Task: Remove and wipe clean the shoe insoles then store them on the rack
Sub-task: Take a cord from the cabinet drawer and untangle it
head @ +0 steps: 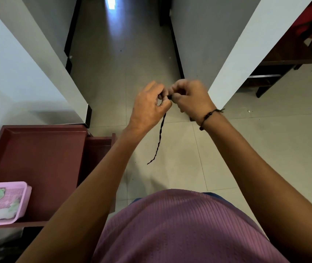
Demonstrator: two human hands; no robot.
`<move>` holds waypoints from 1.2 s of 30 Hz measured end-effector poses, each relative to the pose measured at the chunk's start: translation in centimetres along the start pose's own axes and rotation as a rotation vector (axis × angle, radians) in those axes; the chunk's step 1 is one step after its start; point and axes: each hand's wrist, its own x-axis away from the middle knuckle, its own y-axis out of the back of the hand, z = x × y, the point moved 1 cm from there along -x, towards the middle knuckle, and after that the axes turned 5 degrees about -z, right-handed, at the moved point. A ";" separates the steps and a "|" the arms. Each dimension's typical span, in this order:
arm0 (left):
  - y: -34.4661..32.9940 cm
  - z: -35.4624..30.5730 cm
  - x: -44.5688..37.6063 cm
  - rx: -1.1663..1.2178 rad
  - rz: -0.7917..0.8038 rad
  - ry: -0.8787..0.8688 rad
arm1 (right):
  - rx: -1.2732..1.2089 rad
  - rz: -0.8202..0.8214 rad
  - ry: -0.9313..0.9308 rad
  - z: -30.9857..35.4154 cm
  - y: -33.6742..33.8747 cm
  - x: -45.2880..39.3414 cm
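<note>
Dim, soft indoor light; glare streaks the corridor floor [111,19] ahead; wide-angle bending skews the walls [233,59].

Left hand [148,108] and right hand [190,98] meeting above the tiled floor [246,149], both pinching the top of a twisted black cord [159,138] hanging down. Pink basket [21,201] on the maroon rack [43,154], lower left.

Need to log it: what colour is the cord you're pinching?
Black, twisted cord, pinched by both hands; head view shows it best.
</note>
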 end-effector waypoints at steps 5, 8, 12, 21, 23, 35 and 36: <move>-0.8 0.0 0.1 0.050 -0.043 0.144 | 0.083 -0.125 -0.016 0.1 -0.8 0.5; -1.2 -0.2 0.0 0.070 -0.022 0.141 | -0.357 0.009 -0.292 -0.5 -0.4 0.7; -1.5 0.3 -0.1 0.030 -0.045 0.097 | -0.817 0.036 -0.527 -1.3 0.4 0.6; -0.4 1.4 -0.2 0.085 -0.012 0.156 | -0.516 0.002 -0.319 -1.5 1.1 -0.2; -0.8 1.1 -0.4 0.106 -0.005 0.149 | -0.449 0.040 -0.271 -1.5 0.4 -0.4; 0.3 0.7 -1.3 0.339 0.047 0.365 | -0.286 0.103 -0.101 -3.0 -2.0 -1.2; 0.3 0.8 -1.4 0.340 0.045 0.376 | -0.309 0.093 -0.115 -3.1 -2.0 -1.1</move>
